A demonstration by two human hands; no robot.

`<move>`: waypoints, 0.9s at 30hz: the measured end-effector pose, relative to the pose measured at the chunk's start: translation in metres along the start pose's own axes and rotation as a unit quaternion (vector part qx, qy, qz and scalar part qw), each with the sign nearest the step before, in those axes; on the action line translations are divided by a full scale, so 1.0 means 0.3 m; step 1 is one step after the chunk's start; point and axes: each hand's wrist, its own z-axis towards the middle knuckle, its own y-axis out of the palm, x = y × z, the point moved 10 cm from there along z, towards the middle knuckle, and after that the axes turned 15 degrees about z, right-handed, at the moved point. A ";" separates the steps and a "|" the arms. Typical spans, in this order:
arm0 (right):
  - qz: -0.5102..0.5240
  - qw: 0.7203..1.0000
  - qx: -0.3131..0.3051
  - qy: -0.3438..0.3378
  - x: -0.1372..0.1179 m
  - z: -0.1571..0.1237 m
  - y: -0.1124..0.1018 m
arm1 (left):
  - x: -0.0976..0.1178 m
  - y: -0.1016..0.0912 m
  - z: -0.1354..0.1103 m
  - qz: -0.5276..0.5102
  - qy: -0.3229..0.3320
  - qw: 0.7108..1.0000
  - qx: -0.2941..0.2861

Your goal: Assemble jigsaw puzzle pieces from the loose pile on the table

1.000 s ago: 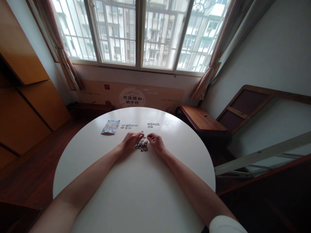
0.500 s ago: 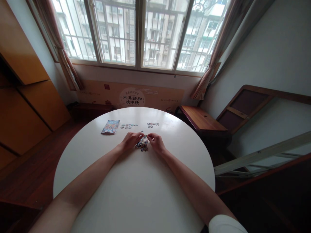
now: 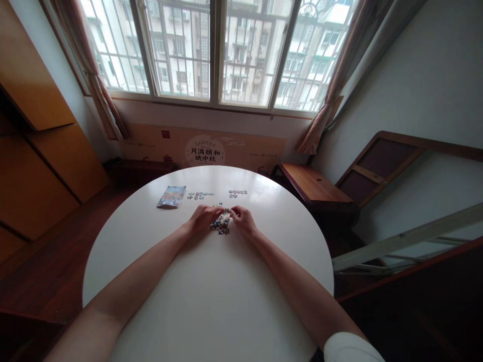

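Note:
A small heap of loose jigsaw puzzle pieces (image 3: pixel 220 225) lies on the white round table (image 3: pixel 211 296). My left hand (image 3: pixel 206 216) is at the heap's left, its fingers closed in a pinch. Opposite it, my right hand (image 3: pixel 242 219) pinches too, thumb and forefinger together. Between both sets of fingertips, just above the heap, is a jigsaw piece (image 3: pixel 227 210) that both hands appear to hold. Its picture is too small to make out. A few more pieces (image 3: pixel 220 204) lie just beyond my fingers.
Sorted puzzle pieces sit in short rows at the back, one left group (image 3: pixel 199 195) and one right group (image 3: pixel 238 193). A colourful picture packet (image 3: pixel 172 196) lies at the table's left. Beyond the table are a wooden side table (image 3: pixel 317 183) and a printed banner (image 3: pixel 151 143).
My fingertips have shifted slightly, and the piece between them shows more clearly. The arms, the rows and the packet stay where they were.

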 end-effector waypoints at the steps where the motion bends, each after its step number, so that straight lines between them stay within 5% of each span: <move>1: 0.001 1.000 -0.001 0.002 0.002 0.000 0.001 | -0.001 0.001 0.000 -0.001 0.000 1.000 0.000; 27: 0.028 0.999 0.002 -0.029 -0.005 0.000 0.000 | -0.018 0.012 -0.004 0.018 -0.024 1.000 -0.006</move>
